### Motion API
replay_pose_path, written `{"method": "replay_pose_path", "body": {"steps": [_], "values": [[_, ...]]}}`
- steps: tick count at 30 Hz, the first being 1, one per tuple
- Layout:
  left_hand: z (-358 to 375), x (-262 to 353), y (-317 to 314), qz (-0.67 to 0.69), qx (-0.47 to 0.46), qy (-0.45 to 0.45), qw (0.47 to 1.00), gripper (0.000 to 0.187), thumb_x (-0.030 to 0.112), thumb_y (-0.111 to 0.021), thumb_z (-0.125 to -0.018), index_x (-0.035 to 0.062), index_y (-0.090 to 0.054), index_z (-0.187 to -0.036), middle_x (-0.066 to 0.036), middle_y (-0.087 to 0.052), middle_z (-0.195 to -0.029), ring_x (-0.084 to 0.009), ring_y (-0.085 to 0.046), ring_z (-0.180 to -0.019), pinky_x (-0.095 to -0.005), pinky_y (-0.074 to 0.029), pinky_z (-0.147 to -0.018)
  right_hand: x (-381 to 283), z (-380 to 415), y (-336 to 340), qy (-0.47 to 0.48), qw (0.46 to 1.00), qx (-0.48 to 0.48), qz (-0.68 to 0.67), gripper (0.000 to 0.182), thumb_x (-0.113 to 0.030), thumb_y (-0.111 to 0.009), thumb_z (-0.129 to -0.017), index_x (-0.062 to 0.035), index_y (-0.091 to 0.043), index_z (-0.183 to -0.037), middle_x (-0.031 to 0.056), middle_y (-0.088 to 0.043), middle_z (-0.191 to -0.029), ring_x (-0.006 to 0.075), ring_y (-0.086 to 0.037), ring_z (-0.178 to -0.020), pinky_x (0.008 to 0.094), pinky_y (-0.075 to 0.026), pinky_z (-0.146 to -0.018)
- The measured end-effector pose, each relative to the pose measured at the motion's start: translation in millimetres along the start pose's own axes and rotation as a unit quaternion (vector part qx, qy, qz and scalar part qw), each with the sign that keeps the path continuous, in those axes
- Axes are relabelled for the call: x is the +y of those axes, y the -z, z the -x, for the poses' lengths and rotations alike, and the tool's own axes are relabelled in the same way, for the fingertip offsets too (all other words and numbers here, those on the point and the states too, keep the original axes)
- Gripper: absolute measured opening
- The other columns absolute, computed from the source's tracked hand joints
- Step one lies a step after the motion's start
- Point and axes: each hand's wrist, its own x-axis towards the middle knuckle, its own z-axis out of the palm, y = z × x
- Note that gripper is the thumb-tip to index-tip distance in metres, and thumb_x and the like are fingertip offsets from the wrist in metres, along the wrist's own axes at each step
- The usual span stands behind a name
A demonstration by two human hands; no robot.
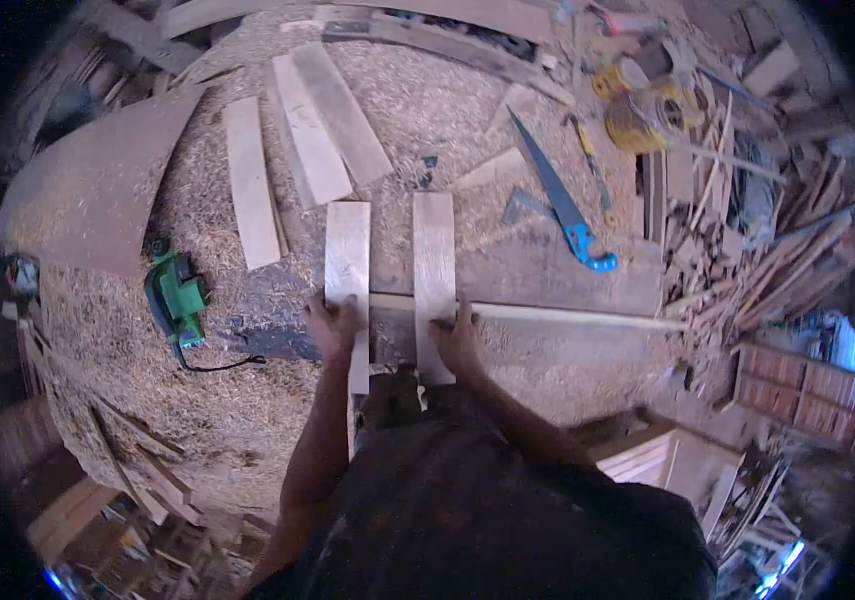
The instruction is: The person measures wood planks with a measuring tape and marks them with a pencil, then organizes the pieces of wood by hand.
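Two pale planed boards lie side by side with a gap between them, pointing away from my body. My left hand (336, 328) is closed on the left board (348, 250) near its closer end. On the right board (435, 245), my right hand (458, 342) grips the outer edge, with the thumb over the top face. Both boards cross a long thin wooden strip (568, 316). Fingers under the boards are hidden.
A green electric planer (180, 298) with a black cord rests at left. Several more boards (313, 130) lie beyond my hands. A blue-handled saw (560, 195), a metal square (526, 206) and a hammer (593, 165) lie right. Shavings cover much of the surface; scrap wood (713, 230) is piled farther right.
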Motion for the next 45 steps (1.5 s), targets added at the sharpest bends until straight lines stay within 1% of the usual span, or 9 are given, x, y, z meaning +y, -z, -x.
{"method": "replay_pose_path", "body": {"steps": [4, 10, 15, 18, 22, 33, 37, 41, 45], "values": [[-12.3, 1.3, 9.5, 0.261, -0.045, 0.122, 0.957, 0.031, 0.006, -0.088, -0.084, 0.0000, -0.073, -0.110, -0.004, -0.073, -0.088, -0.0122, -0.064, -0.074, -0.0301, -0.053, -0.069, 3.3, -25.1, 15.2, 0.042, 0.997, -0.055, 0.032, 0.067, -0.011, -0.073, -0.092, -0.0103, -0.047, -0.153, 0.0224, -0.072, -0.116, 0.0417, -0.069, -0.107, 0.0523, -0.055, -0.091], [-12.6, -9.0, 5.6, 0.301, -0.020, 0.118, 0.946, 0.026, 0.001, -0.087, -0.083, 0.0000, -0.073, -0.105, -0.004, -0.075, -0.094, -0.0126, -0.065, -0.078, -0.0302, -0.054, -0.072, 6.2, 5.8, 18.8, -0.051, 0.936, -0.121, -0.327, 0.056, -0.003, -0.059, -0.104, -0.0125, -0.047, -0.158, 0.0089, -0.071, -0.114, 0.0149, -0.066, -0.098, 0.0327, -0.056, -0.081], [-14.6, -16.8, -4.4, 0.267, 0.062, 0.095, 0.957, 0.026, 0.008, -0.089, -0.082, 0.0007, -0.074, -0.103, -0.003, -0.072, -0.087, -0.0113, -0.062, -0.069, -0.0305, -0.050, -0.061, 18.2, 24.7, -1.4, 0.032, 0.904, -0.168, -0.392, 0.062, -0.001, -0.059, -0.103, -0.0147, -0.044, -0.162, 0.0115, -0.066, -0.127, 0.0164, -0.066, -0.106, 0.0338, -0.058, -0.088], [-18.8, -18.1, -4.3, 0.257, 0.059, 0.124, 0.957, 0.025, 0.011, -0.090, -0.083, 0.0010, -0.075, -0.099, -0.003, -0.070, -0.082, -0.0109, -0.060, -0.063, -0.0312, -0.048, -0.055, -10.4, 20.9, -19.8, 0.067, 0.945, -0.159, -0.277, 0.065, 0.002, -0.060, -0.098, -0.0088, -0.044, -0.160, 0.0138, -0.066, -0.134, 0.0207, -0.066, -0.114, 0.0369, -0.056, -0.099], [-19.2, -9.8, 3.6, 0.272, 0.023, 0.191, 0.943, 0.028, 0.003, -0.090, -0.080, -0.0024, -0.073, -0.101, -0.007, -0.074, -0.089, -0.0140, -0.066, -0.073, -0.0306, -0.054, -0.069, -8.6, 20.8, -40.9, 0.066, 0.969, -0.138, -0.196, 0.063, 0.002, -0.060, -0.094, -0.0062, -0.049, -0.156, 0.0132, -0.068, -0.132, 0.0247, -0.067, -0.117, 0.0395, -0.054, -0.103], [-19.5, -32.8, -10.9, 0.202, 0.085, 0.083, 0.972, 0.024, 0.008, -0.088, -0.082, -0.0018, -0.072, -0.097, -0.005, -0.068, -0.072, -0.0127, -0.058, -0.057, -0.0317, -0.047, -0.054, -22.4, -2.2, -28.9, 0.177, 0.969, -0.157, 0.070, 0.049, -0.013, -0.062, -0.097, -0.0066, -0.060, -0.145, 0.0253, -0.075, -0.107, 0.0412, -0.074, -0.102, 0.0481, -0.058, -0.092], [-18.6, -22.7, -4.5, 0.199, 0.054, 0.122, 0.971, 0.029, 0.009, -0.088, -0.079, -0.0048, -0.074, -0.100, -0.009, -0.071, -0.075, -0.0169, -0.063, -0.063, -0.0349, -0.052, -0.062, -74.8, -63.8, -7.7, 0.215, 0.929, -0.128, 0.274, 0.038, -0.027, -0.068, -0.096, -0.0077, -0.071, -0.128, 0.0261, -0.076, -0.102, 0.0458, -0.073, -0.091, 0.0550, -0.059, -0.083], [-11.5, -12.9, -3.6, 0.232, 0.066, 0.092, 0.966, 0.029, 0.010, -0.087, -0.079, -0.0044, -0.073, -0.100, -0.012, -0.070, -0.083, -0.0219, -0.064, -0.070, -0.0374, -0.052, -0.066, -187.7, -139.8, -17.8, 0.243, 0.960, -0.087, 0.114, 0.032, -0.024, -0.071, -0.094, -0.0038, -0.073, -0.118, 0.0277, -0.075, -0.106, 0.0467, -0.071, -0.103, 0.0515, -0.057, -0.092], [-12.5, -25.4, -7.6, 0.159, 0.078, 0.046, 0.983, 0.032, 0.014, -0.087, -0.080, -0.0037, -0.071, -0.101, -0.018, -0.065, -0.092, -0.0312, -0.063, -0.078, -0.0427, -0.052, -0.072, -230.5, -234.7, -69.9, 0.342, 0.930, 0.029, 0.133, 0.058, -0.026, -0.075, -0.092, 0.0061, -0.060, -0.137, 0.0354, -0.066, -0.129, 0.0509, -0.064, -0.121, 0.0505, -0.053, -0.103]]}}
